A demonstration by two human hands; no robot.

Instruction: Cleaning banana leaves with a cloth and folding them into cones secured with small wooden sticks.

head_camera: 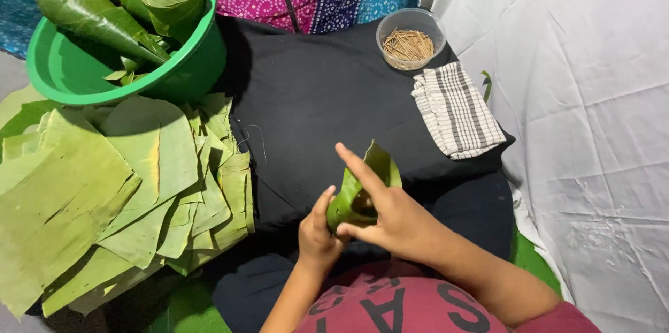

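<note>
Over the black cloth (313, 103) that covers the person's lap, both hands meet around one piece of banana leaf (362, 190). This leaf is rolled into a cone shape, with its point standing up and away from the body. The left hand (317, 232) grips the lower side of the cone with thumb raised, and the right hand (390, 218) wraps the other side, its index finger stretched along the fold. So both hands are closed on the same leaf, pressed together.

About the progress, my judgement is this: the green tub (125, 61) at the upper left already holds several finished leaf cones (104, 5), so a part of the work looks done. Beside it, a large pile of flat cut leaf pieces (104, 193) is waiting, so much is left. The cone in hand seems not yet pinned; the clear bowl of small wooden sticks (410, 41) stands well apart, near a folded checked towel (456, 110).
</note>
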